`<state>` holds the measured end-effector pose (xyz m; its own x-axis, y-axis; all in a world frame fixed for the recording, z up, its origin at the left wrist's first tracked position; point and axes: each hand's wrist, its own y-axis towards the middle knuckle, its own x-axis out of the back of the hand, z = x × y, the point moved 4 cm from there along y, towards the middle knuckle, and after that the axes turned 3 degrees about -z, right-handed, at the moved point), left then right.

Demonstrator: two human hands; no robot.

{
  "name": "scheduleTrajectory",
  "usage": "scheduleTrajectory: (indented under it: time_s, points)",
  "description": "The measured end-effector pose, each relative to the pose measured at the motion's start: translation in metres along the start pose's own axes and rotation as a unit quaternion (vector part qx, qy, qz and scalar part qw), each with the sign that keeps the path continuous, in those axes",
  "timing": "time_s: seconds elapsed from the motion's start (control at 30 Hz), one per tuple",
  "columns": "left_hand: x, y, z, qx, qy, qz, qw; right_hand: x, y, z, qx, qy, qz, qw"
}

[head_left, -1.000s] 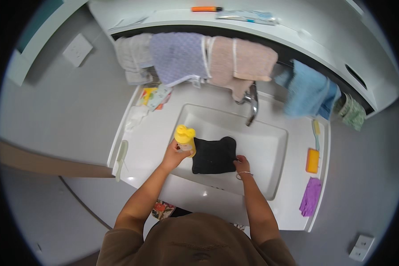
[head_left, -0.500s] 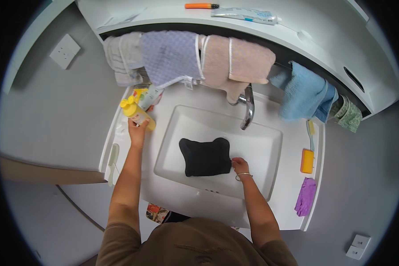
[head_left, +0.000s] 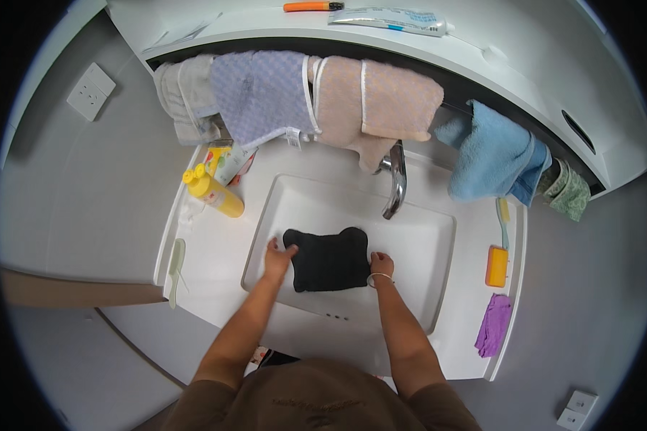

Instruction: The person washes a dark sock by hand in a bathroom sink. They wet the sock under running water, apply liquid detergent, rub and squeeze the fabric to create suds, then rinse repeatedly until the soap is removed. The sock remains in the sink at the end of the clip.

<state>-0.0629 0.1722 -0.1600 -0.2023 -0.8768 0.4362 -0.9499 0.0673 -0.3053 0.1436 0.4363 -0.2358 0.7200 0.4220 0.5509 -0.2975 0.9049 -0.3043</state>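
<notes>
A flat black cloth piece (head_left: 331, 260) with two rounded, ear-like corners along its far edge lies in the white sink (head_left: 449, 273). At its left edge is my left hand (head_left: 277, 261), open, with thumb and fingers apart and the thumb tip by the cloth. My right hand (head_left: 382, 266), wearing a bracelet, is closed at the cloth's right edge and appears to pinch it; its fingertips are partly hidden. On the counter to the left stands a yellow bottle (head_left: 221, 195) with a yellow cap, touched by neither hand.
A chrome faucet (head_left: 397, 183) reaches over the sink's far side. Towels (head_left: 262, 93) hang behind it, a blue one (head_left: 492, 154) to the right. The right counter holds a brush (head_left: 502, 219), an orange-and-yellow sponge (head_left: 497, 266) and a purple cloth (head_left: 494, 327). A pale comb (head_left: 177, 266) lies left.
My left hand has let go of the yellow bottle, now standing on the left counter, and moved right and nearer to the cloth's left edge. My right hand stays at the cloth's right edge.
</notes>
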Motion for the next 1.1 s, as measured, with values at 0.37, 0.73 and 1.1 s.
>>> scheduleTrajectory:
  time_s: [0.37, 0.73, 1.1]
  points:
    - [-0.055, -0.014, 0.014, -0.009, 0.171, 0.222, 0.96, -0.014, -0.039, 0.053, 0.043, -0.238, 0.245, 0.939]
    - [-0.031, -0.043, -0.06, 0.148, -0.435, 0.276, 0.844, 0.029, -0.057, 0.055, 0.097, 0.169, 0.024, 0.981]
    - [-0.037, -0.081, -0.144, 0.228, -0.573, 0.381, 0.688, 0.102, -0.078, 0.144, -0.095, 0.547, 0.146, 0.819]
